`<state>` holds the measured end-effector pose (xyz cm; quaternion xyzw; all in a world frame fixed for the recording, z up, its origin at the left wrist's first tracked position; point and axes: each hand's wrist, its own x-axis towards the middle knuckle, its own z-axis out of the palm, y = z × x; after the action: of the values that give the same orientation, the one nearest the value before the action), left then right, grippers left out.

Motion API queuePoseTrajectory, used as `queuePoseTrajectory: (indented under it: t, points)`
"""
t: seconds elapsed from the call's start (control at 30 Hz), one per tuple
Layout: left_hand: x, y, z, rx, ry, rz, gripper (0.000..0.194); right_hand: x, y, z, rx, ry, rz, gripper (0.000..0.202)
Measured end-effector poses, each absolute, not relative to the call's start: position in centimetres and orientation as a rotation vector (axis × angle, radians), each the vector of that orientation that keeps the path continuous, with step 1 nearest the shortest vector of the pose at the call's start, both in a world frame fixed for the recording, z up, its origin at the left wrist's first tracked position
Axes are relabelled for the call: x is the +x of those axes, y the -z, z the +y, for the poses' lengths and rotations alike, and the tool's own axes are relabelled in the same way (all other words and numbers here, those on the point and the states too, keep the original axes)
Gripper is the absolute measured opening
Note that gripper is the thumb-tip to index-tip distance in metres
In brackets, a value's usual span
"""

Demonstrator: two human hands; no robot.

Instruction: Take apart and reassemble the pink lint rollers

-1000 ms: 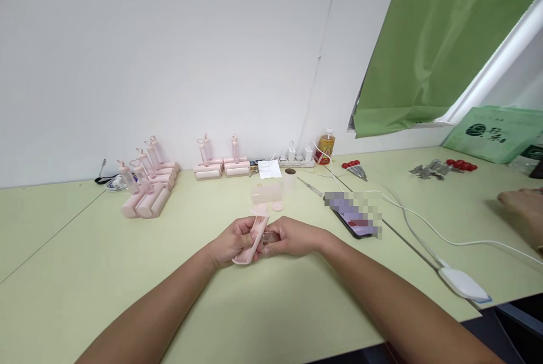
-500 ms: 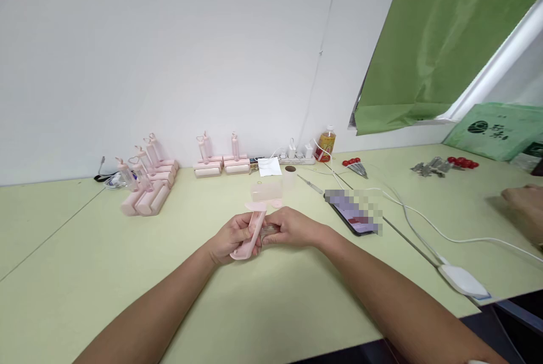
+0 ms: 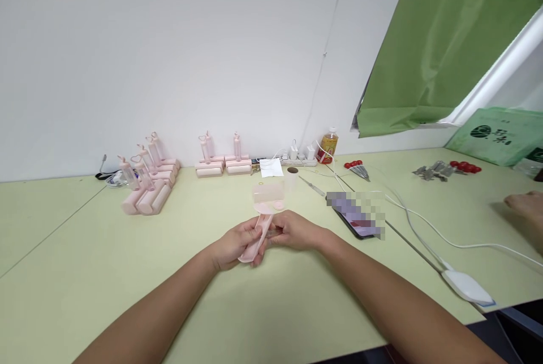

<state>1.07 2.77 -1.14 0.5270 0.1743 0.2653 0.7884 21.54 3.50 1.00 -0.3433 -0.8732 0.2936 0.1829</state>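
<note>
My left hand [image 3: 232, 245] is closed around a pale pink plastic trough-shaped piece [image 3: 258, 239] with rounded ends, held tilted above the table. Close against it on the right, my right hand [image 3: 297, 231] pinches a small greyish, clear-looking object [image 3: 274, 233]; its kind is mostly hidden by the fingers. Just beyond the hands lies a translucent pink case part [image 3: 268, 191]. Near it are a small pink disc [image 3: 278, 205] and an upright pale tube [image 3: 292, 180] with a dark top.
Pink cases [image 3: 155, 197] with small bottles stand at the left; more cases [image 3: 209, 168] line the wall. Right of my hands are a screwdriver-like tool [image 3: 313, 186], a phone [image 3: 354, 217], white cables and a white charger [image 3: 466, 286]. Another person's hand [image 3: 526, 208] is at the far right.
The pink trough piece has turned slightly and shifted a little right in my left hand's grip. The greyish object is now more hidden between my hands. The view has shifted slightly.
</note>
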Motion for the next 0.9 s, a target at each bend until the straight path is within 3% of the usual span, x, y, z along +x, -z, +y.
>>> queuePoseTrajectory:
  t: [0.4, 0.57, 0.7, 0.9]
  points:
    - [1.5, 1.3, 2.7, 1.321, -0.621, 0.309, 0.037, 21.8, -1.6, 3.7, -0.908, -0.609, -2.54, 0.007]
    - [0.3, 0.1, 2.3, 1.236, -0.653, 0.244, 0.042, 24.3, -2.2, 5.2, -1.088, -0.409, -2.279, 0.026]
    - [-0.4, 0.0, 2.5, 1.539, -0.767, 0.713, 0.034, 25.9, -3.2, 5.3, -1.264, -0.377, -2.003, 0.041]
    - [0.0, 0.3, 2.6, 2.27, -0.645, 1.364, 0.024, 24.3, -2.7, 4.5, -1.296, -0.568, -2.014, 0.04]
